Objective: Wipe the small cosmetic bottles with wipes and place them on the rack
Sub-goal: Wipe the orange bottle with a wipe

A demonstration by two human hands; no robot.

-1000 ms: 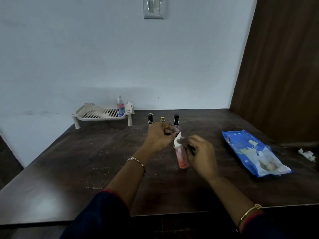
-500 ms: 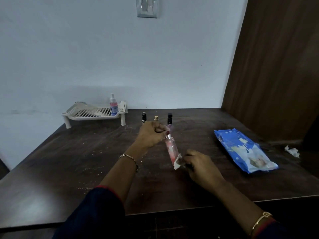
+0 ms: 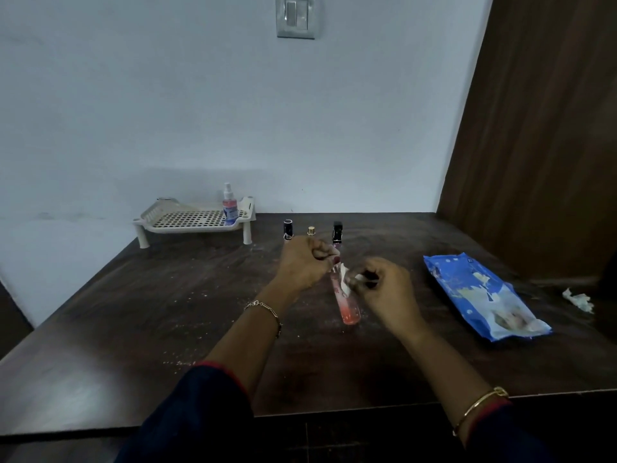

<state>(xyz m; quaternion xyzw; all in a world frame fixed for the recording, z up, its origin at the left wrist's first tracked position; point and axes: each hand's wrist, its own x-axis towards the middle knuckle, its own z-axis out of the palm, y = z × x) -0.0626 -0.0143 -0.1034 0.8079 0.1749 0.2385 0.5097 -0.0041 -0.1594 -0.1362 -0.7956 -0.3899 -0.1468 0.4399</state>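
Observation:
My left hand [image 3: 305,264] grips the top of a slim pink bottle [image 3: 347,305], which slants down toward me above the dark table [image 3: 167,312]. My right hand [image 3: 384,292] pinches a white wipe [image 3: 347,284] against the bottle's upper part. Three small bottles stand in a row behind my hands: a dark blue one [image 3: 288,229], a gold-capped one [image 3: 311,231] and a black-capped one [image 3: 337,232]. A white perforated rack [image 3: 193,218] sits at the back left with a pink spray bottle [image 3: 230,207] standing at its right end.
A blue pack of wipes [image 3: 480,297] lies on the table to the right. A crumpled used wipe [image 3: 579,299] lies beyond it near the brown wooden panel [image 3: 541,145]. The table's front edge is close below my forearms.
My right hand slid the wipe down to the bottle's lower end, then back up to its upper part. My left hand kept hold of the bottle's top.

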